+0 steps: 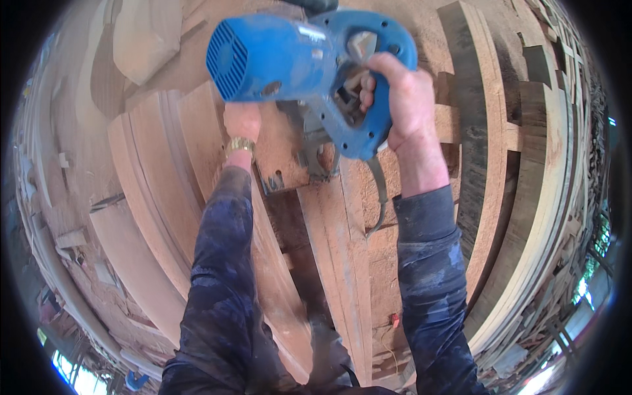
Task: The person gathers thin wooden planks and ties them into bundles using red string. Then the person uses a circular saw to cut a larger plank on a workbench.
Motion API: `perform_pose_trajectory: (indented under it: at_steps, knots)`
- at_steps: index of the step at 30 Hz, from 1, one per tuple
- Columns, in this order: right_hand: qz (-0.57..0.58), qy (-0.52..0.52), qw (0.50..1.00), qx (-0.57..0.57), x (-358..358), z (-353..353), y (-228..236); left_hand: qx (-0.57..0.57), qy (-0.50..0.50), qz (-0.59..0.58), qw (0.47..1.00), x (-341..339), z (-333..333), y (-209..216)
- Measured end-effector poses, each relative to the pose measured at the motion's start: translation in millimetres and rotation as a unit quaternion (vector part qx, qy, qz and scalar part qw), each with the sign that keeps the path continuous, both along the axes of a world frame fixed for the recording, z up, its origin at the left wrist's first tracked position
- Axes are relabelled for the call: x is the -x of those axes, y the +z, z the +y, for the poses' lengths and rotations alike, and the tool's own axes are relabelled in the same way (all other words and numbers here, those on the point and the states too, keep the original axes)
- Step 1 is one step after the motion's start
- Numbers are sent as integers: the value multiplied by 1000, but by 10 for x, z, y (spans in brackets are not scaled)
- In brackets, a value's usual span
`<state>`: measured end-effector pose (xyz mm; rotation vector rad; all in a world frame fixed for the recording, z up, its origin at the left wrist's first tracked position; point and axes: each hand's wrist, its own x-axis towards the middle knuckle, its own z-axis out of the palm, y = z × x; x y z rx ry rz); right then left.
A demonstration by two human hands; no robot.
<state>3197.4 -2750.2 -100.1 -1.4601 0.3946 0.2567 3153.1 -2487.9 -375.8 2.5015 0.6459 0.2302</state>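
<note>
My right hand point(409, 99) is wrapped round the rear handle of a blue circular saw point(283, 62). Its vented motor housing points to the left, and a dark cord point(380, 187) hangs from the handle. The saw's flat base plate point(284, 161), coated in dust, shows below the housing. My left hand point(242, 122), with a gold-coloured watch or bracelet point(241, 146) at the wrist, reaches in beneath the motor housing. Its fingers are hidden there, so I cannot see what they touch. Under the saw lie long wooden planks point(336, 250) strewn with sawdust.
More thick planks point(155, 171) lie at the left, and a dark-faced beam point(477, 131) runs along the right. Offcuts point(540, 289) are heaped at the far right. A curved wooden piece point(146, 39) lies at the upper left. A small red object point(395, 320) sits low between the planks.
</note>
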Motion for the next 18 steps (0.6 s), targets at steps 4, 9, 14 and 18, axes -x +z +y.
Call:
perform_pose_trajectory:
  at_steps: [4, 9, 14, 18]
  knots:
    - [-23, 27, 999, -1, -94, 45, 12, 52, 84, 91, 991, -195, -49, 331]
    - [-43, 7, 999, 11, -205, 89, 76, 12, 24, 61, 998, -353, -81, 541]
    - [-52, 31, 998, -20, -359, 127, 62, 120, 169, 70, 976, -516, -134, 713]
    - [1, 100, 987, -124, -427, 190, 98, 118, 182, 79, 973, -588, -196, 866]
